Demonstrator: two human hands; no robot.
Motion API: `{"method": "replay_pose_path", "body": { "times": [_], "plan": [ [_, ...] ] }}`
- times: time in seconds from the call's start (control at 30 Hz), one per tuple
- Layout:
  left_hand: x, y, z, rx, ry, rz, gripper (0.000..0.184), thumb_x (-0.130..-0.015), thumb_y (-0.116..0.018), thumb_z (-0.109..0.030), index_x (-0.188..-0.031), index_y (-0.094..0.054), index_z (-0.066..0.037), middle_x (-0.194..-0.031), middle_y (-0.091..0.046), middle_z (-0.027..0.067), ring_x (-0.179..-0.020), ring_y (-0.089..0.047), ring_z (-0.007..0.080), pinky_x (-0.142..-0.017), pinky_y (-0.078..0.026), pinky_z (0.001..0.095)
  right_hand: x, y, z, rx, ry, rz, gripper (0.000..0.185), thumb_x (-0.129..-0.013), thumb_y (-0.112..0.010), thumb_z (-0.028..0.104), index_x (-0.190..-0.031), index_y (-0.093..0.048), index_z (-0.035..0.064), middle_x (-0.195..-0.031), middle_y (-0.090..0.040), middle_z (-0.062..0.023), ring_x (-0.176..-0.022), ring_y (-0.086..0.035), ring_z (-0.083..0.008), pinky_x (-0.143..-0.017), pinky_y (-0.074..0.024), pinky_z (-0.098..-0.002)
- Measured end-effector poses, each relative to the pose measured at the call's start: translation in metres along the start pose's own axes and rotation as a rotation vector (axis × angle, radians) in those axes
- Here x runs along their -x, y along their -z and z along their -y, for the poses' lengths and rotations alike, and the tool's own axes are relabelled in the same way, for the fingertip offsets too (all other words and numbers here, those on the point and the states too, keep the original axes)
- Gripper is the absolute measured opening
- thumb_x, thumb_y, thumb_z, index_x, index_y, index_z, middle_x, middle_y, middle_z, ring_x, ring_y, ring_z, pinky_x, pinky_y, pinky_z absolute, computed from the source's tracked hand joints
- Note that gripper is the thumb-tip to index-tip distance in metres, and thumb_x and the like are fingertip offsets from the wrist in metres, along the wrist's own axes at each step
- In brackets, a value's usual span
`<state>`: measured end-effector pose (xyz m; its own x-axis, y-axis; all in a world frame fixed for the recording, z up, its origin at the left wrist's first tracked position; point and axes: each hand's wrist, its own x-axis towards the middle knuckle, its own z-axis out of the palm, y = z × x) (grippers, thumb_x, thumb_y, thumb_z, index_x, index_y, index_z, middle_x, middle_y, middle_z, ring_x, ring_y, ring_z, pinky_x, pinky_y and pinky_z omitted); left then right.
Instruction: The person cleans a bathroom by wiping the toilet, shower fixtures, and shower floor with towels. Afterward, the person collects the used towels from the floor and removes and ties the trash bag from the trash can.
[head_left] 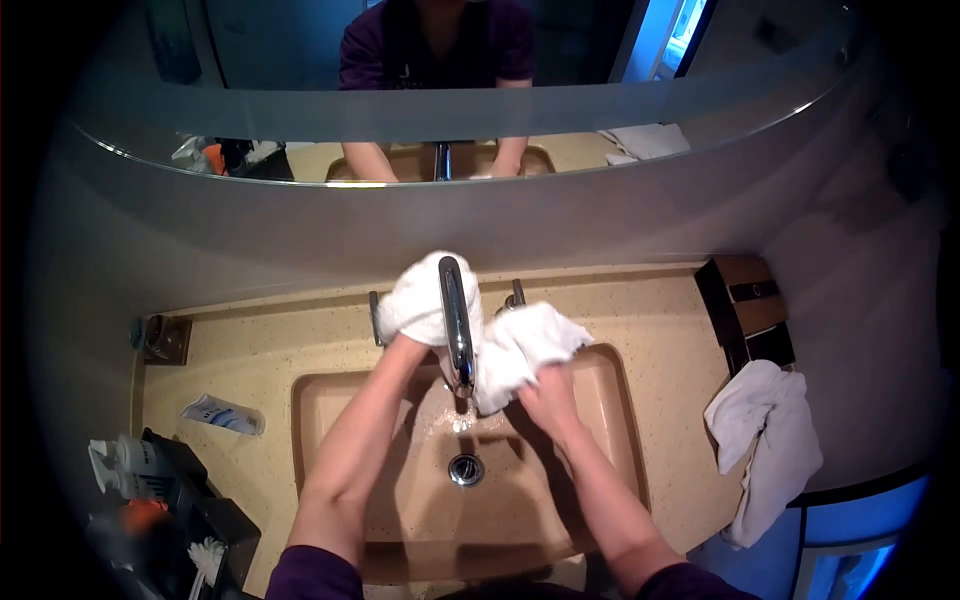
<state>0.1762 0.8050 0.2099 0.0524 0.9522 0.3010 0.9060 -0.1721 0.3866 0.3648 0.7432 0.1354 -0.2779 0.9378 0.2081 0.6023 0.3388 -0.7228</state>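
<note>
A white cloth (535,345) is spread around the chrome faucet (456,320) above the beige sink (625,430). My left hand (412,342) is under the part of the cloth left of and behind the faucet, its fingers covered. On the right, my right hand (548,392) grips the cloth's lower edge, with its fingers partly hidden. Below the faucet's tip, wet glints show in the basin, above the round metal drain (466,469). Two small handles stand behind the sink, the left one (376,318) beside the cloth and the right one (515,296) just behind it.
Another white cloth (765,420) hangs over the counter's right edge, near a brown box (745,300). At left are a white-and-blue packet (222,413), a small dark holder (167,340) and a black caddy (225,530) with bottles. A mirror (580,110) runs along the back wall.
</note>
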Motion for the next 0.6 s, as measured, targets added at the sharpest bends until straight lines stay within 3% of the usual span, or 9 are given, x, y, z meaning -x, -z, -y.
{"method": "replay_pose_path", "body": {
  "times": [0.07,0.13,0.23,0.37,0.4,0.47,0.5,0.53,0.6],
  "plan": [
    [-0.008,0.0,0.008,-0.066,-0.149,-0.033,0.022,-0.071,-0.05,-0.029,-0.068,-0.057,-0.008,-0.07,-0.057,0.0115,-0.066,-0.056,0.0286,-0.059,-0.045,0.0384,0.039,0.001,-0.005,-0.276,-0.011,-0.011,0.048,-0.076,-0.056,0.019,-0.116,-0.044,-0.0032,-0.112,-0.049,-0.0199,-0.104,-0.046,-0.0323,-0.088,-0.0373,-0.0358],
    [0.0,0.004,0.004,0.357,-0.096,-0.315,0.015,-0.072,-0.054,-0.022,-0.078,-0.058,-0.009,-0.077,-0.057,0.0116,-0.071,-0.056,0.0292,-0.065,-0.045,0.0342,0.061,0.001,-0.015,-0.592,-0.174,-0.052,0.048,-0.081,-0.051,0.021,-0.121,-0.037,-0.0012,-0.118,-0.045,-0.0162,-0.108,-0.043,-0.0289,-0.091,-0.0347,-0.035],
    [0.004,0.041,-0.003,-0.047,-0.423,-0.123,0.022,-0.073,-0.054,-0.021,-0.091,-0.058,-0.01,-0.083,-0.058,0.0101,-0.074,-0.056,0.029,-0.066,-0.046,0.0346,0.097,-0.004,-0.028,-1.081,-0.448,-0.111,0.049,-0.088,-0.043,0.024,-0.128,-0.026,0.0018,-0.127,-0.037,-0.0106,-0.115,-0.038,-0.024,-0.096,-0.0309,-0.034],
    [0.062,0.055,-0.026,-0.144,-0.111,-0.006,0.026,-0.071,-0.048,-0.016,-0.095,-0.057,-0.01,-0.088,-0.056,0.015,-0.082,-0.053,0.032,-0.074,-0.045,0.035,0.095,0.009,-0.037,-1.514,-0.532,-0.262,0.046,-0.091,-0.035,0.031,-0.129,-0.029,0.0053,-0.128,-0.037,-0.008,-0.116,-0.038,-0.0205,-0.096,-0.0334,-0.0341],
    [0.068,0.056,-0.03,-0.117,-0.221,-0.067,0.025,-0.071,-0.048,-0.014,-0.093,-0.056,-0.006,-0.087,-0.055,0.0159,-0.083,-0.052,0.0312,-0.075,-0.044,0.0345,0.093,0.018,-0.032,-1.582,-0.553,-0.262,0.046,-0.091,-0.033,0.033,-0.128,-0.03,0.0057,-0.128,-0.038,-0.0076,-0.116,-0.039,-0.0205,-0.096,-0.0339,-0.0338],
    [0.08,0.048,-0.029,-0.023,-0.505,-0.25,0.021,-0.07,-0.048,-0.012,-0.086,-0.054,0.0,-0.082,-0.052,0.0177,-0.082,-0.05,0.0309,-0.073,-0.042,0.035,0.096,0.026,-0.051,-1.497,-0.512,-0.194,0.047,-0.089,-0.035,0.041,-0.124,-0.037,0.0104,-0.12,-0.047,-0.0053,-0.106,-0.047,-0.0186,-0.085,-0.0416,-0.0318],
    [0.083,0.062,-0.049,-0.157,-0.359,-0.101,0.017,-0.069,-0.049,-0.011,-0.081,-0.053,0.0,-0.078,-0.05,0.0176,-0.079,-0.049,0.031,-0.07,-0.04,0.0355,0.094,0.031,-0.049,-1.418,-0.553,-0.271,0.042,-0.089,-0.035,0.039,-0.12,-0.041,0.0105,-0.114,-0.051,-0.0039,-0.098,-0.051,-0.0164,-0.074,-0.0455,-0.0286],
    [0.093,0.066,-0.059,-0.075,-0.271,-0.062,0.015,-0.068,-0.05,-0.01,-0.079,-0.052,0.0,-0.077,-0.049,0.0165,-0.076,-0.048,0.0299,-0.07,-0.04,0.0352,0.09,0.041,-0.05,-1.363,-0.499,-0.271,0.046,-0.092,-0.031,0.037,-0.125,-0.034,0.0048,-0.121,-0.046,-0.0068,-0.108,-0.045,-0.0167,-0.089,-0.0388,-0.0304],
    [0.126,0.061,-0.061,0.355,-0.133,-0.08,0.012,-0.066,-0.051,-0.007,-0.075,-0.049,0.0,-0.074,-0.047,0.0142,-0.072,-0.046,0.0277,-0.069,-0.038,0.0346,0.086,0.073,-0.04,-1.199,-0.561,-0.233,0.046,-0.092,-0.032,0.036,-0.124,-0.036,0.004,-0.119,-0.047,-0.0067,-0.105,-0.048,-0.0176,-0.088,-0.0393,-0.0297]
  ]
}}
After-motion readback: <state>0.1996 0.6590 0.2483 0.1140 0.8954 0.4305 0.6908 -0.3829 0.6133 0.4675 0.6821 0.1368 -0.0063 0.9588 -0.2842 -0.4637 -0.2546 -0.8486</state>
